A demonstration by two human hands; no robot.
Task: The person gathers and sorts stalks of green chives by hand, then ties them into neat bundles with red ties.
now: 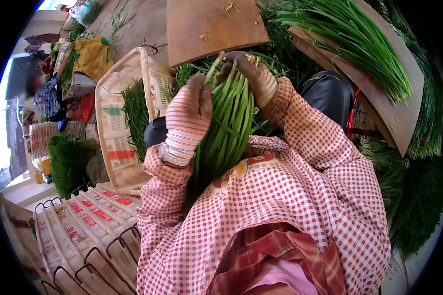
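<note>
My left hand (188, 118), in a striped glove with dark fingertips, is closed at the left side of a bundle of long green stalks (229, 115). A pale stalk (213, 70) sticks up from its fingertips. Bent over the top of the bundle, my right hand (253, 76) wears a similar glove and grips the pale root ends. The leaves hang down towards my lap, where the checked garment partly hides them.
A wooden board (214, 29) lies ahead. Green stalks (354, 44) rest on a board at the right. A white crate (106, 113) stands at the left, stacked crates (83, 231) at the lower left. Another person (47, 98) sits far left.
</note>
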